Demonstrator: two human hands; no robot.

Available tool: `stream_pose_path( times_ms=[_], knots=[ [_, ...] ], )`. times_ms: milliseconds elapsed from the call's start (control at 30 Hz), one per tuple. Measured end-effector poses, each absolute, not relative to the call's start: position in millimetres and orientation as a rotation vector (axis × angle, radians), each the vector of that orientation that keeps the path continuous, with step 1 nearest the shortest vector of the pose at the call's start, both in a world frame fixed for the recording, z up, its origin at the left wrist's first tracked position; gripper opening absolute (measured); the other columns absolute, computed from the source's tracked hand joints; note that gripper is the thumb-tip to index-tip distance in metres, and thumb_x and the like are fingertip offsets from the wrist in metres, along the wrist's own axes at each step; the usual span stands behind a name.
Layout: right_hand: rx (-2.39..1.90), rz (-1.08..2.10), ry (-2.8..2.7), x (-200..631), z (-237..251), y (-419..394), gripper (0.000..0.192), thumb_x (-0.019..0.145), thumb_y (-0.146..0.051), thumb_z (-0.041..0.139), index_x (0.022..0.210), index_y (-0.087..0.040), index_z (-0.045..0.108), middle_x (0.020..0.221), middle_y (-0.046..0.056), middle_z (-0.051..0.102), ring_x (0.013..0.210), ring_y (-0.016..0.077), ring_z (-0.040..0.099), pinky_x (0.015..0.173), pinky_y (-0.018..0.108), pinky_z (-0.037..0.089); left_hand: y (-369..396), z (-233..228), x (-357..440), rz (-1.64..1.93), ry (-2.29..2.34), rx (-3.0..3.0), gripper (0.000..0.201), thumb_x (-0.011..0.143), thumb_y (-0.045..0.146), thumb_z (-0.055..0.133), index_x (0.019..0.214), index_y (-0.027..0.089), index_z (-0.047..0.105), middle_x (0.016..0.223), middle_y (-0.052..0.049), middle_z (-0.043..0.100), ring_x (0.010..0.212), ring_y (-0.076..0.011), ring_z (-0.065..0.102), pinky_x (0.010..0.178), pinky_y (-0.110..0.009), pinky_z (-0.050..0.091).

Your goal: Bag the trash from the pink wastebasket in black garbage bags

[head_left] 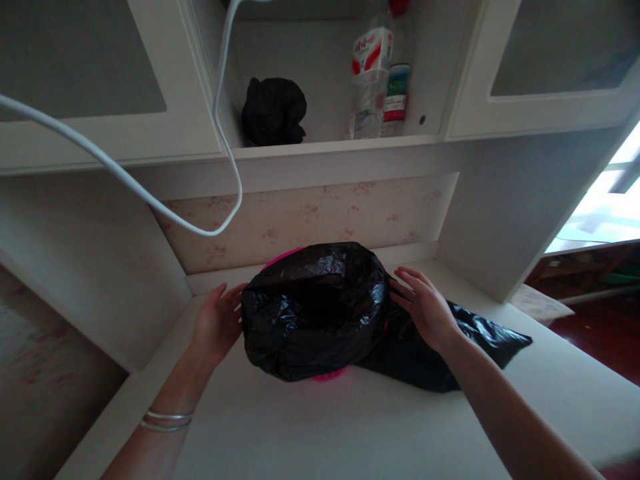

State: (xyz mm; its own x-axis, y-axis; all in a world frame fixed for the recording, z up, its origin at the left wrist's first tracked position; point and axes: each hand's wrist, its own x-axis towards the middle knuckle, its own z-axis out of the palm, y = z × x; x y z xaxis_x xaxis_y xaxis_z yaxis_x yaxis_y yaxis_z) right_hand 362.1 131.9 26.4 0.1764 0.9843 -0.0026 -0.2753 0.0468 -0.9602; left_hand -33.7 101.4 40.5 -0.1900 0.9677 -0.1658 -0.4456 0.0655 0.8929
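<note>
Left hand: the left hand point(219, 322) was pressed flat against the left side of the black bin liner point(315, 308), fingers spread and relaxed, steadying rather than gripping.
Right hand: the right hand point(423, 307) lay open on the opposite side, palm to the plastic, nothing clenched; the two hands bracketed the load so it could not slide.
Liner: it was pulled over the pink bin point(327, 375), mouth turned toward the camera, edges folded down over the rim, which explained the hands at the sides.
Bin: only slivers of pink showed, one at the top left and one below the liner; it sat on the white desk point(320, 427), close to the back wall.
Spare plastic: a second black bag point(480, 337) lay flat to the right, partly under the right wrist.
Shelf above: a crumpled black bundle point(274, 111) and two bottles point(377, 77) stood out of reach.
Cable: a white cable point(150, 193) hung slack across the upper left.
</note>
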Motion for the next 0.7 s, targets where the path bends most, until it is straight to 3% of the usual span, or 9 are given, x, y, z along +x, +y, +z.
stream_pose_path(
  times_ms=[100,167,233,333,467,567,700],
  knots=[
    [-1.099,1.182,-0.938,352.2,41.2,155.6,0.047,0.089,-0.051,0.072,0.132,-0.036,0.062,0.150,-0.001,0.059,0.139,0.0234,0.054,0.109,0.035,0.050,117.9,56.4,-27.5,1.426,1.164,0.843,0.041,0.079,0.051,0.077,0.103,0.017,0.078,0.096,-0.005,0.081,0.082,-0.0213,0.071,0.066,-0.027,0.053],
    [-1.105,1.261,-0.976,342.7,47.0,169.1,0.045,0.092,-0.048,0.068,0.134,-0.031,0.063,0.139,0.003,0.068,0.128,0.0243,0.064,0.101,0.036,0.056,123.6,59.4,-20.6,1.426,1.218,0.957,0.046,0.067,0.039,0.088,0.106,0.017,0.079,0.105,-0.006,0.081,0.097,-0.0231,0.071,0.080,-0.028,0.052],
    [-1.104,1.361,-0.999,335.0,49.3,178.2,0.038,0.093,-0.043,0.064,0.125,-0.023,0.069,0.120,0.008,0.078,0.106,0.0260,0.074,0.089,0.037,0.061,122.2,59.0,-16.9,1.456,1.280,1.026,0.050,0.058,0.030,0.090,0.105,0.017,0.080,0.107,-0.005,0.081,0.104,-0.0242,0.069,0.087,-0.028,0.051],
    [-1.111,1.422,-1.002,330.1,49.2,182.7,0.025,0.091,-0.034,0.066,0.109,-0.018,0.074,0.098,0.008,0.081,0.082,0.0239,0.076,0.075,0.034,0.062,108.1,59.3,-20.6,1.488,1.378,1.044,0.043,0.054,0.030,0.088,0.094,0.017,0.079,0.089,-0.003,0.080,0.088,-0.0224,0.068,0.075,-0.027,0.049],
    [-1.117,1.419,-1.008,329.2,49.0,181.9,0.016,0.087,-0.030,0.071,0.097,-0.018,0.075,0.084,0.004,0.079,0.067,0.0189,0.071,0.062,0.028,0.058,88.6,64.7,-28.7,1.452,1.436,1.003,0.035,0.055,0.036,0.086,0.082,0.016,0.074,0.067,0.000,0.071,0.060,-0.0160,0.059,0.053,-0.023,0.038],
    [-1.120,1.381,-1.017,324.5,48.6,186.1,0.015,0.083,-0.032,0.076,0.089,-0.018,0.074,0.073,0.002,0.075,0.059,0.0158,0.066,0.054,0.024,0.052,88.2,61.6,-25.8,1.519,1.415,0.961,0.037,0.054,0.036,0.081,0.084,0.018,0.071,0.069,0.002,0.070,0.061,-0.0158,0.060,0.054,-0.024,0.042],
    [-1.146,1.300,-1.022,317.2,45.2,199.0,0.019,0.081,-0.038,0.077,0.088,-0.020,0.075,0.076,0.000,0.076,0.066,0.0160,0.068,0.061,0.025,0.053,100.8,45.3,-16.3,1.710,1.366,0.917,0.038,0.054,0.032,0.076,0.089,0.021,0.065,0.071,0.008,0.069,0.065,-0.0135,0.060,0.062,-0.023,0.046]
  ],
)
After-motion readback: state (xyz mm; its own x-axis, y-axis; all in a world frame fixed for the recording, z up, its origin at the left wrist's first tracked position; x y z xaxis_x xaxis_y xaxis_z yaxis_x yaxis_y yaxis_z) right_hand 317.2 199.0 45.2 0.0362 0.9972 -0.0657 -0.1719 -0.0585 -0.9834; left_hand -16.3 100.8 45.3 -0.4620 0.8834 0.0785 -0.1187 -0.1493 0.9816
